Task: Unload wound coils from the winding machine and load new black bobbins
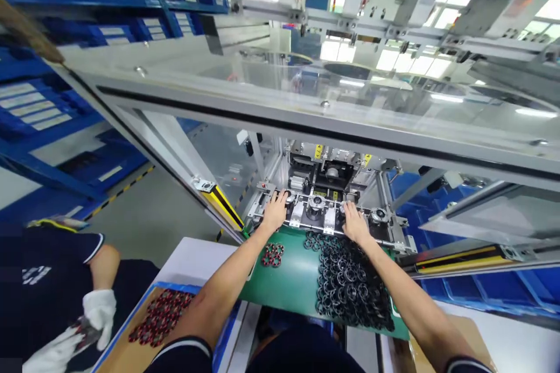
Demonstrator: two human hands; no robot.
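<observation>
Both my arms reach forward into a machine opening. My left hand [275, 210] rests on the left station of a metal fixture rail [326, 218], its fingers bent over a round part. My right hand [354, 222] lies on the rail to the right of the middle round holder [315, 203], fingers curled down; what they grip is hidden. Just before the rail lies a green mat [293, 280] bearing a big heap of black rings [350, 285] under my right forearm and a small cluster of red coils [272, 254] by my left wrist.
A clear guard panel [332, 99] hangs above the opening, with yellow light-curtain bars [223, 207] at both sides. A tray of red coils [160, 316] sits at lower left, beside a co-worker's white-gloved hands [94, 320]. Blue shelving [56, 105] stands left, blue bins right.
</observation>
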